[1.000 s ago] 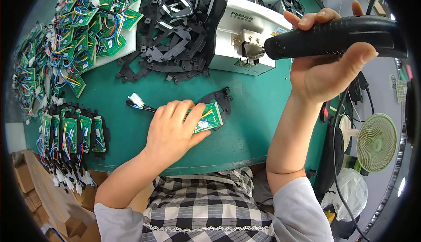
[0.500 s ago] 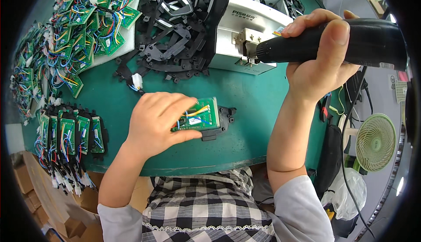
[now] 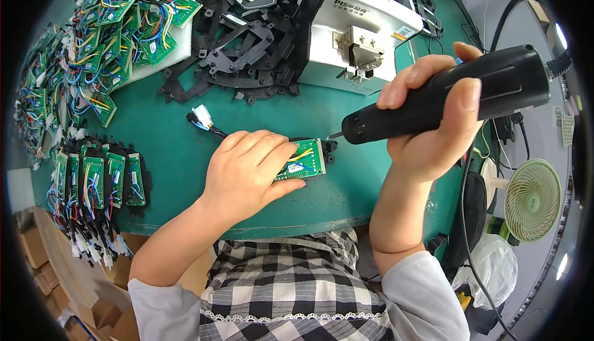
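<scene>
At frame centre, I see the left hand grasping the circuit board, probably for steadiness; the right hand grips the screwdriver, tilted perhaps so its tip reaches beside the board.

Pretty bright and crisp around the hands, soft shadow on the counter between them, warped fisheye edges going black.

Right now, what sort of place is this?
Probably an electronics assembly workstation: heaped green circuit boards with coloured wires, a pile of black plastic frames, and a corded black tool, apparently a power screwdriver, in the right hand.
</scene>
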